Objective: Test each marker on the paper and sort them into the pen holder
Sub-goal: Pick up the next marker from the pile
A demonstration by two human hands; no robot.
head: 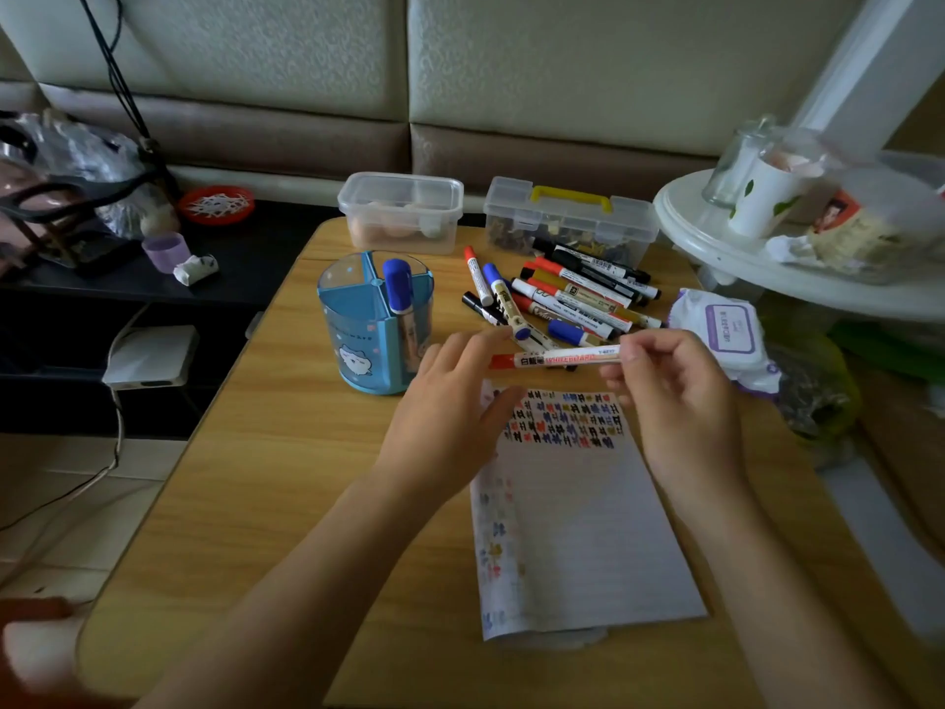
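"Over the upper edge of the paper, what was being held?" the student asked.

"Fig. 1, head view: a red-capped whiteboard marker, lying level with its cap to the left. The right hand pinched its tail end between curled fingers and thumb. The left hand lay at the cap end, fingers loosely extended and gripping nothing. Whether a fingertip touched the cap could not be told. Its thumb lay over the paper's top left corner."

"And the remaining items?"

"The paper lay on the wooden table. Its top band was filled with rows of black, red, blue and yellow test marks, and fainter marks ran down the left margin. The blue pen holder, round and divided into compartments, stood left of the paper, just beside the left hand. One blue-capped marker stood upright in a compartment on its right side. The pile of markers, capped red, blue, black and yellow, lay behind the hands. Beyond it stood a clear lidded box and a clear case with a yellow handle. A wipes packet lay at the table's right edge."
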